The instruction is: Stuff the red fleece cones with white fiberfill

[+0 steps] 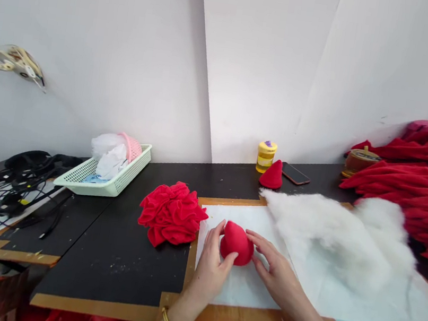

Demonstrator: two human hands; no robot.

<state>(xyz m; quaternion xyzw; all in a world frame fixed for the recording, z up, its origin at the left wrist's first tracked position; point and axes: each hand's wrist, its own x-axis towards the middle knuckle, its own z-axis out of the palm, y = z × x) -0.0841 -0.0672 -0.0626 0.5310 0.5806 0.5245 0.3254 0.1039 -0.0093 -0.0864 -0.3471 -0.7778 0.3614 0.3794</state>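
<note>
A small red cone-shaped felt piece [234,243] is held between my two hands over the white sheet [243,288]. My left hand [215,260] grips its left side, the thumb pressed on its lower front. My right hand [273,266] curves around the right side, fingertips touching it. To the left lies a heap of gathered red fabric pieces [172,212]. White fluffy stuffing [332,232] spreads over the sheet at the right. A second red cone [272,174] stands behind, at the back of the table.
A yellow-lidded jar [266,157] and a phone [295,174] are by the wall. A pale green basket [113,188] holds white bags and a pink basket. Tangled black cables [11,194] lie at far left. Red fabric [415,185] is piled at right beside a brownish container [358,160].
</note>
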